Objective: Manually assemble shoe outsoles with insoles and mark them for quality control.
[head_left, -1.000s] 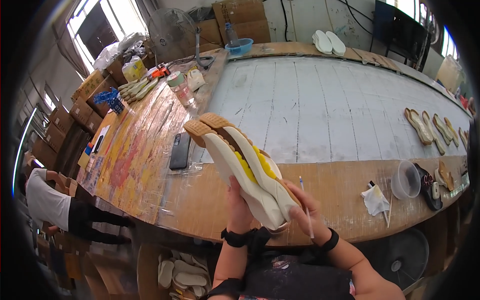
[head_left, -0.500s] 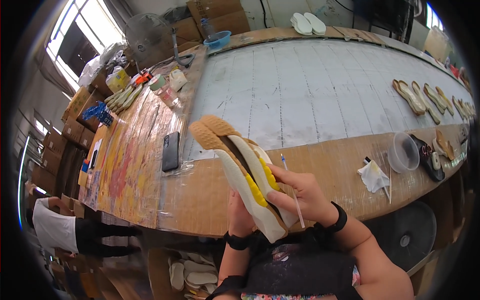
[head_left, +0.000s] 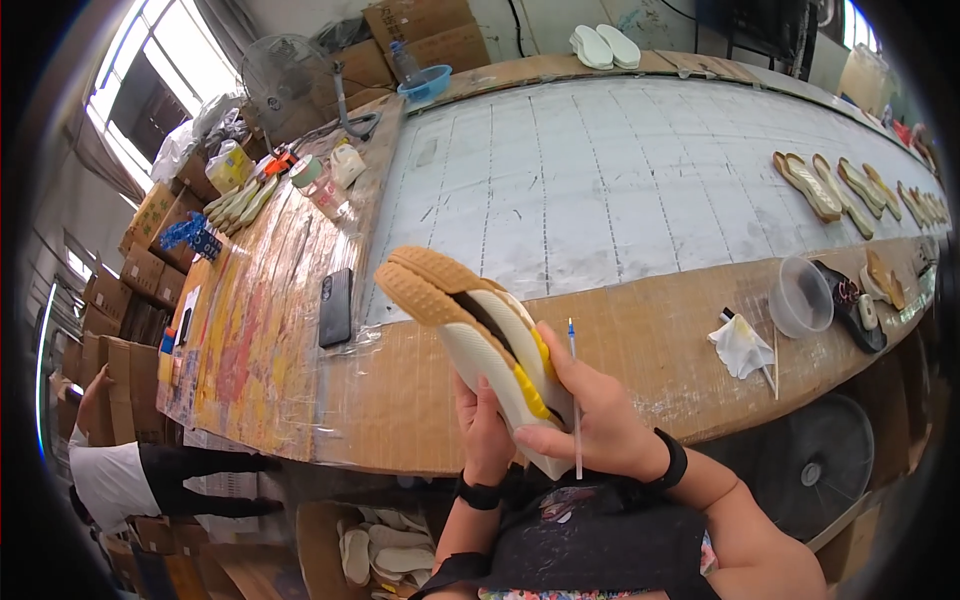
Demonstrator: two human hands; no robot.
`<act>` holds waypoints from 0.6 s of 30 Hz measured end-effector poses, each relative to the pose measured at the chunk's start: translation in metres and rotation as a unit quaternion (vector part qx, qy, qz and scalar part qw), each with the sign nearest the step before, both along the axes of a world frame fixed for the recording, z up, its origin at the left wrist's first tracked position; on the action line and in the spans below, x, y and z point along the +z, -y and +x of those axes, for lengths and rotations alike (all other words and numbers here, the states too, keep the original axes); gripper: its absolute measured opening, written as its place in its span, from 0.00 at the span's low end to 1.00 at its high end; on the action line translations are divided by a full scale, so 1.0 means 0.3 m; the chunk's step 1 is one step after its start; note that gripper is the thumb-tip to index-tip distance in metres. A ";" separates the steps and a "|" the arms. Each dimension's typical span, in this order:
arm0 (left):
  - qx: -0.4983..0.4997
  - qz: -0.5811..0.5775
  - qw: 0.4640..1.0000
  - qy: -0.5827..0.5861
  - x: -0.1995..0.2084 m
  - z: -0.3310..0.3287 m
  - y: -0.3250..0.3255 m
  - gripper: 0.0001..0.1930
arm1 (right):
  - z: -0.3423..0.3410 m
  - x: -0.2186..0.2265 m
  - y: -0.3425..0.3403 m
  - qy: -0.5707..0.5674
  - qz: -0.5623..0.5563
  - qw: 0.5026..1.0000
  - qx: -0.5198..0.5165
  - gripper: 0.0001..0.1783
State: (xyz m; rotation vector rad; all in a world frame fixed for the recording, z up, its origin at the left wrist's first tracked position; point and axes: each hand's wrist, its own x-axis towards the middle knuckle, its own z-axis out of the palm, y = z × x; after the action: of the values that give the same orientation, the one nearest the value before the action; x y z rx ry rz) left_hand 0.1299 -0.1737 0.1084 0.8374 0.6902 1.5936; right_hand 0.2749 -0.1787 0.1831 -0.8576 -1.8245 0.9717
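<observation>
We record the left hand [head_left: 487,432] and right hand [head_left: 600,415] gripping two rubbery white, yellow and tan shoe soles [head_left: 483,352]; the right also holds a slim translucent blue-tipped pen [head_left: 576,395].

Open: white panel [head_left: 560,180], wide bare middle; cardboard strip [head_left: 665,340], bare stretch between right hand [head_left: 600,415] and crumpled white tissue [head_left: 742,346].
Obstacles, ahead: paired soles [head_left: 485,350] in both hands, slanting up-left, screening panel's near-left corner.
Obstacles, right: tissue; clear tub [head_left: 801,298], just beside black item [head_left: 846,300]; loose soles [head_left: 808,188] along panel's right side.
Obstacles, left: dark phone [head_left: 336,308]; bottle [head_left: 325,192] farther back.
Far ledge: white sole pair [head_left: 606,47].
</observation>
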 end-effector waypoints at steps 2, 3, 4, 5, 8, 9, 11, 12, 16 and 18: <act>0.002 0.022 1.000 -0.006 0.022 0.017 0.005 0.22 | -0.021 -0.031 0.007 -0.044 0.078 0.994 -0.069 0.47; 0.049 0.013 0.998 -0.024 0.052 0.038 0.008 0.21 | -0.026 -0.046 0.010 -0.043 0.079 0.994 -0.068 0.47; 0.098 0.004 0.994 -0.042 0.070 0.051 0.010 0.20 | -0.029 -0.058 0.012 -0.004 0.125 0.988 -0.096 0.48; 0.099 0.005 0.994 -0.041 0.067 0.053 0.012 0.20 | -0.031 -0.067 0.014 0.035 0.169 0.977 -0.124 0.48; 0.132 0.051 0.987 -0.079 0.054 0.054 0.015 0.22 | -0.017 -0.089 0.021 -0.010 0.178 0.979 -0.099 0.45; 0.133 0.049 0.988 -0.056 0.057 0.057 0.016 0.22 | 0.000 -0.083 0.018 -0.010 0.178 0.979 -0.100 0.45; 0.130 0.043 0.990 -0.038 0.050 0.044 0.022 0.21 | 0.030 -0.032 0.008 -0.083 0.122 0.989 0.000 0.39; 0.085 0.057 0.995 -0.018 0.041 0.026 0.026 0.21 | 0.034 0.000 0.003 -0.119 0.101 0.988 -0.014 0.31; 0.012 0.025 1.000 -0.004 0.002 0.016 0.034 0.29 | 0.039 0.088 -0.058 -0.162 0.056 0.985 0.006 0.26; 0.006 0.020 1.000 -0.011 -0.012 0.015 0.039 0.29 | 0.033 0.113 -0.074 -0.181 0.039 0.982 0.022 0.25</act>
State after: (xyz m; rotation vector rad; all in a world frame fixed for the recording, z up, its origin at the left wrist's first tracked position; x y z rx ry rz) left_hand 0.1345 -0.1853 0.1046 0.8830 0.6828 1.6165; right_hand 0.2847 -0.1566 0.2169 -0.5519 -1.5613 1.0052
